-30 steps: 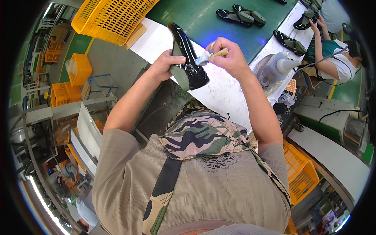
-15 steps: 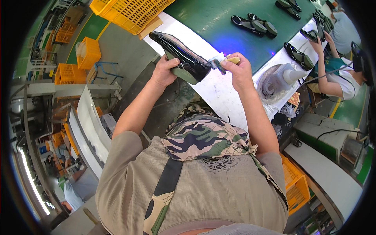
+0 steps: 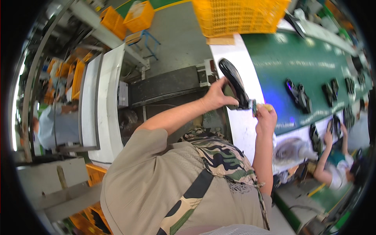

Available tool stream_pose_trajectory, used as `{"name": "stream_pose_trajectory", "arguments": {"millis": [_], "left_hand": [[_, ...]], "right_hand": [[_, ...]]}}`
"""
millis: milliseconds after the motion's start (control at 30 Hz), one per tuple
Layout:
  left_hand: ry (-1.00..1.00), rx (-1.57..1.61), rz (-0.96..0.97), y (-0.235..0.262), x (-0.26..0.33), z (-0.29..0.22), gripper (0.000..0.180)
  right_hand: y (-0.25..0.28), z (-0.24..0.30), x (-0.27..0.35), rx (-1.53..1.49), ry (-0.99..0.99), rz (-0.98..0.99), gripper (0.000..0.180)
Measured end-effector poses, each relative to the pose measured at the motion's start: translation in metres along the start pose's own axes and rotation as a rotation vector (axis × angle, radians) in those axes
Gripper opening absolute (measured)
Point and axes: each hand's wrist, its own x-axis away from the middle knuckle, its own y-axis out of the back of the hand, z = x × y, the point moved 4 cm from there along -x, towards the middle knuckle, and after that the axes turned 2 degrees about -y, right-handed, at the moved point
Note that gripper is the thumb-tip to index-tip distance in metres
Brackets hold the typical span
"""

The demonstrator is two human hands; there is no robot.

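A glossy black shoe [image 3: 236,84] with a thick sole is held up over the white table edge, its toe pointing away. My left hand [image 3: 216,95] grips it from the left side, thumb and fingers around it. Close by its near end, my right hand [image 3: 266,118] pinches a small object [image 3: 254,107], with a yellowish end and a dark and whitish part. That part is at the shoe's heel end; whether it touches is blurred. What kind of object it is cannot be made out.
Pairs of black shoes [image 3: 298,96] lie on the green conveyor belt [image 3: 270,58]. A yellow crate [image 3: 241,17] stands at the far end of the white table [image 3: 239,131]. A clear squeeze bottle [image 3: 303,152] lies right of my right forearm. A co-worker [image 3: 333,168] handles a shoe at right.
My view has turned left, so the scene shifts and rotates. The shoe now points more away from me, and its heel end stays beside the small object in my right hand.
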Motion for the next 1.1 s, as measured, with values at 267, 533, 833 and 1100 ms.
{"name": "stream_pose_trajectory", "arguments": {"millis": [267,533,833,1100], "left_hand": [[0.165,0.191,-0.358,0.144,0.039,0.016,0.063],[0.327,0.030,-1.058,0.421,0.170,-0.019,0.058],[0.661,-0.319,-1.437,0.670,0.452,-0.126,0.045],[1.756,-1.240,-1.120,0.694,0.582,-0.120,0.047]], "right_hand": [[-0.088,-0.026,-0.022,-0.027,-0.072,0.105,0.010],[-0.109,-0.109,-0.049,0.089,-0.357,0.137,0.010],[-0.189,-0.136,-0.061,0.143,-0.396,0.229,0.010],[-0.161,-0.119,-0.050,0.088,-0.324,0.163,0.010]]}}
